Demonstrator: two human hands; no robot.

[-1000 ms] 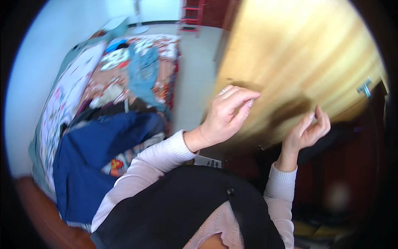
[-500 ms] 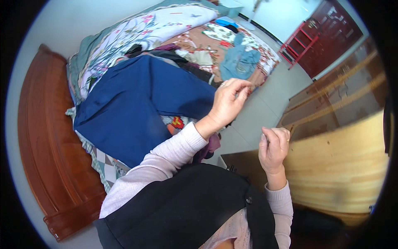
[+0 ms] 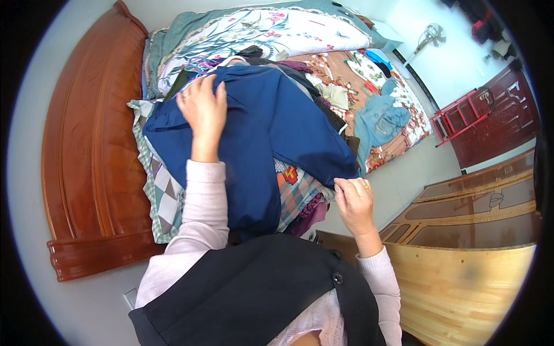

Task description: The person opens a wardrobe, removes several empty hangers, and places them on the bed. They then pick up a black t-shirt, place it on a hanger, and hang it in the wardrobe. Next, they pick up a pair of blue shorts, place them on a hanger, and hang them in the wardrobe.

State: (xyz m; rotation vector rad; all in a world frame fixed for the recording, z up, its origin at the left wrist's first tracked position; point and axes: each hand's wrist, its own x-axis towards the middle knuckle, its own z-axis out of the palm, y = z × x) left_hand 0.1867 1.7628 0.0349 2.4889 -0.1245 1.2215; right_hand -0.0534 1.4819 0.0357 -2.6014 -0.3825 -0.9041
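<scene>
A pair of dark blue trousers (image 3: 248,138) lies spread over the near end of the bed, its legs apart. One leg runs toward me and the other reaches right. On the upper left part of the trousers rests my left hand (image 3: 202,112), its fingers stretched out and the thumb apart. My right hand (image 3: 355,202) pinches the end of the right-reaching leg at the bed's edge. Between the two legs shows a plaid cloth (image 3: 291,199) with a red and yellow patch.
A carved wooden headboard (image 3: 95,144) borders the left. Beyond the trousers lie a floral quilt (image 3: 265,32), a light blue garment (image 3: 381,118) and other clothes. To the right stand a wooden cabinet (image 3: 461,259), a red folding ladder (image 3: 461,115) and a fan (image 3: 431,37).
My left hand has moved left from above the right-hand leg to the trousers' upper part. My right hand, empty before, now grips the leg end. The view has shifted.
</scene>
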